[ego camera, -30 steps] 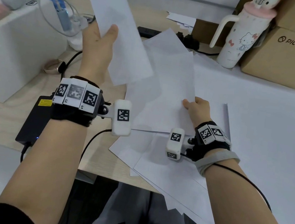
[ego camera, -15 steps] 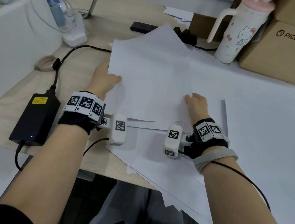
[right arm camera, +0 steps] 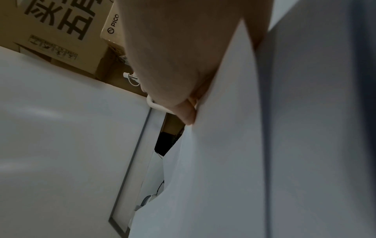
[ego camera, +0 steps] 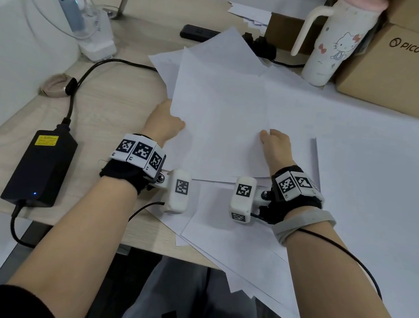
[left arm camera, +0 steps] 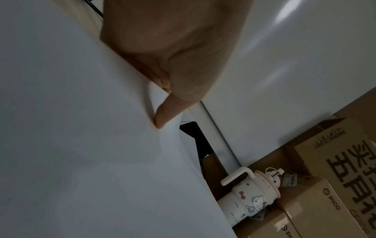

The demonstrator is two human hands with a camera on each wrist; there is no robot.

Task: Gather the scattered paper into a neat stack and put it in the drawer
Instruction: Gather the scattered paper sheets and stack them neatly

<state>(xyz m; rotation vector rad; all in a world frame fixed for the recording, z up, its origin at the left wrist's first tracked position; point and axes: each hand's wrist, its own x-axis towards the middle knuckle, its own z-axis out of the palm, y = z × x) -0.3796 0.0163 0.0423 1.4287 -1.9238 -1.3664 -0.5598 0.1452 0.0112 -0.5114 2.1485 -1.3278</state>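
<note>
Since the earlier frame, the left hand (ego camera: 166,124) had brought its raised sheet down onto the top sheets (ego camera: 218,117) held over the desk (ego camera: 120,100), leaving both hands level. The left hand pinched the left edge, thumb on top; the right hand (ego camera: 276,143) pinched the right edge likewise. More scattered paper (ego camera: 240,244) lay beneath, overhanging the desk's near edge. No drawer was in view. The sheets appeared light, limp and slippery, liable to fan or crease; they were best held at opposite long edges and squared by tapping.

The sheets (ego camera: 218,123) hide most fingers of both hands; the bottle's (ego camera: 331,41) lid is cropped.
</note>
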